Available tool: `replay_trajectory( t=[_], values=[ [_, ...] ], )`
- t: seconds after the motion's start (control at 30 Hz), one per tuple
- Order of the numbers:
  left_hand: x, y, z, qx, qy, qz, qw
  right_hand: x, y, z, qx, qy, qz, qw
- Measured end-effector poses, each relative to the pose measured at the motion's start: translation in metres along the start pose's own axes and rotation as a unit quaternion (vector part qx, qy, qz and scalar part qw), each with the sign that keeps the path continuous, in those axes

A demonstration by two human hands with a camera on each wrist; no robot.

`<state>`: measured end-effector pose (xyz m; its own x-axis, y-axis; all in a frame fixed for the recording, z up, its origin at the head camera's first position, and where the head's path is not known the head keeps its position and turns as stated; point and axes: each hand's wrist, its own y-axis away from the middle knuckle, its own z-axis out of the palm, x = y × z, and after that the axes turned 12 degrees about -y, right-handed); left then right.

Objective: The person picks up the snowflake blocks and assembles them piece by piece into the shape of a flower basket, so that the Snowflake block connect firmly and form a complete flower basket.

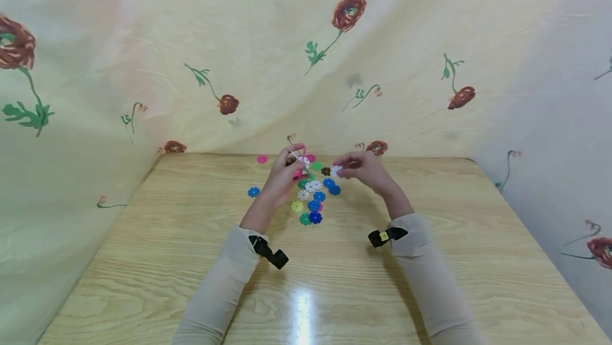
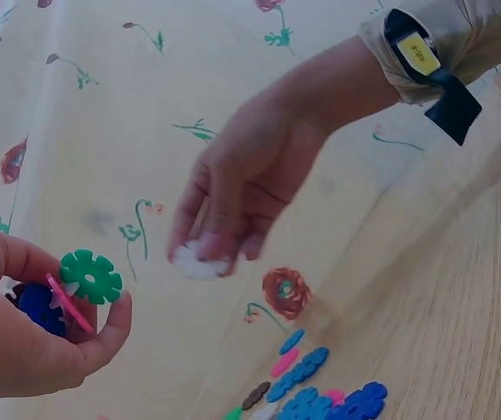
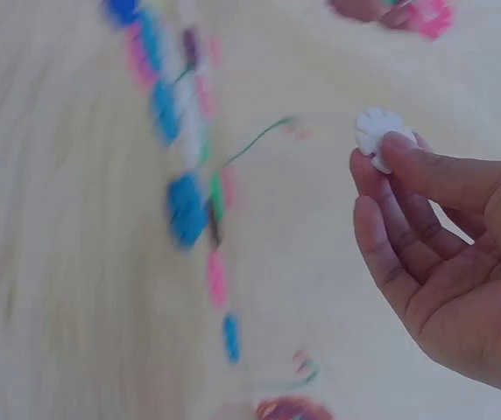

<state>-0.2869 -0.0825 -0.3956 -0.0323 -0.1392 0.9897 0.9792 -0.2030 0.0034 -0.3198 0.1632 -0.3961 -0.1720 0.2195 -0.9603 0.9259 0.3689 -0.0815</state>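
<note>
Between thumb and fingers, my left hand (image 1: 279, 181) grips a small cluster of notched, flower-shaped plastic discs. In the left wrist view, a green disc (image 2: 102, 278) stands at its outer end, with a pink disc (image 2: 68, 304) edge-on beside it. A dark blue disc (image 2: 38, 308) sits closer to the palm, and the fingers hide part of the cluster. My right hand (image 1: 367, 170) pinches a single white disc (image 3: 375, 131) by its edge. It is held up to the right of the cluster, apart from it.
Loose discs lie scattered on the wooden table (image 1: 191, 260) below and between the hands, among them a yellow disc (image 1: 297, 206), a brown disc (image 1: 326, 171) and several blue ones. One blue disc (image 1: 254, 192) lies off to the left. A flowered cloth (image 1: 268, 68) hangs behind the table.
</note>
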Motion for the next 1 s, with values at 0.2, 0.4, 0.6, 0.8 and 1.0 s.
replay_trajectory(
  t=[0.2, 0.4, 0.6, 0.8, 1.0],
  values=[
    [0.001, 0.002, 0.002, -0.002, -0.007, -0.002, 1.0000, -0.023, 0.003, 0.024, 0.039, -0.052, -0.037, 0.9972],
    [0.002, 0.002, 0.002, 0.001, -0.006, -0.004, 1.0000, -0.026, 0.002, 0.040, 0.045, -0.067, -0.081, 0.9935],
    [0.001, 0.001, 0.002, 0.002, 0.000, -0.005, 1.0000, -0.030, 0.004, 0.049, 0.058, -0.065, -0.095, 0.9916],
    [0.001, 0.002, 0.001, -0.006, -0.011, -0.012, 0.9999, -0.029, 0.005, 0.053, 0.070, -0.074, -0.101, 0.9897],
    [0.001, 0.002, 0.001, -0.009, -0.013, -0.016, 0.9997, -0.026, 0.004, 0.056, 0.073, -0.068, -0.114, 0.9884]
  ],
)
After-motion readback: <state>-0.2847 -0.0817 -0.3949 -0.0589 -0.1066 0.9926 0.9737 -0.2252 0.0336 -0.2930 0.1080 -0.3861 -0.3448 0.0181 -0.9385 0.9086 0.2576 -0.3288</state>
